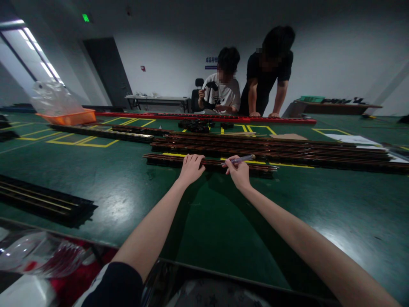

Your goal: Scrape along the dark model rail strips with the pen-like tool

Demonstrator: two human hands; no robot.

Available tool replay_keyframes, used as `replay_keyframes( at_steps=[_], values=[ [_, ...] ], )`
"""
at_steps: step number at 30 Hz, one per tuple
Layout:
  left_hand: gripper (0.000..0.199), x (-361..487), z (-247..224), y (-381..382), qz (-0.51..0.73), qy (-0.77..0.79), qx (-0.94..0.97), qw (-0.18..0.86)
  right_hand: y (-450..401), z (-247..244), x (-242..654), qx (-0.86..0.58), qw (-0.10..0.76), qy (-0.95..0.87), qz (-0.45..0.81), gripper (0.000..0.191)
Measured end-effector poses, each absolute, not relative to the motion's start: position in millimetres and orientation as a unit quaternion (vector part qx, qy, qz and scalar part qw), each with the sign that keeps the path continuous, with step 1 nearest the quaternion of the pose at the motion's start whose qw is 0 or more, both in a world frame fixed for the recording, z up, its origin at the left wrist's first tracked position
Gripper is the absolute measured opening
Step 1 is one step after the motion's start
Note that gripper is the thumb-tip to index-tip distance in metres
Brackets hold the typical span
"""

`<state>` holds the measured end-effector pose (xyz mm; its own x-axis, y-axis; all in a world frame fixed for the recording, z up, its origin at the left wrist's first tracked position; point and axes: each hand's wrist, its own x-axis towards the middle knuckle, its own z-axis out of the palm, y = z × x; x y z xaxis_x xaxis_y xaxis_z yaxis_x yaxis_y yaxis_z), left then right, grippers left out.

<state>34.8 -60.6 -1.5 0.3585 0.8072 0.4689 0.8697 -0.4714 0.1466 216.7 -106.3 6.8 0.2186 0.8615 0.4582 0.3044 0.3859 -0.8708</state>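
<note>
A dark strip with copper-coloured rods (262,169) lies crosswise on the green table (211,226). My left hand (191,168) rests on this strip near its middle, its fingers spread over the top edge. To the right, my right hand (237,171) is closed around a pen-like tool (243,159) with a clear purplish body. The tool's thin tip points left, at the strip; whether it touches cannot be made out. Just behind lie several longer strips (306,152) of the same kind, side by side.
Another dark strip (41,198) lies at the left. An orange basket (68,118) with plastic bags stands at the back left. Black parts (194,125) lie near a long red strip (281,120). Two people are at the far side, one (271,76) leaning on the table.
</note>
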Motion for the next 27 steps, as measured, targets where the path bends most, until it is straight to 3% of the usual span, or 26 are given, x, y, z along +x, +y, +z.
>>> replay_keyframes(
  at_steps=[27],
  values=[
    [0.052, 31.9, -4.1, -57.7, -0.232, -0.512, -0.825, 0.057, -108.3, 9.2, 217.4, -0.524, 0.593, -0.571, 0.219, 0.029]
  ],
)
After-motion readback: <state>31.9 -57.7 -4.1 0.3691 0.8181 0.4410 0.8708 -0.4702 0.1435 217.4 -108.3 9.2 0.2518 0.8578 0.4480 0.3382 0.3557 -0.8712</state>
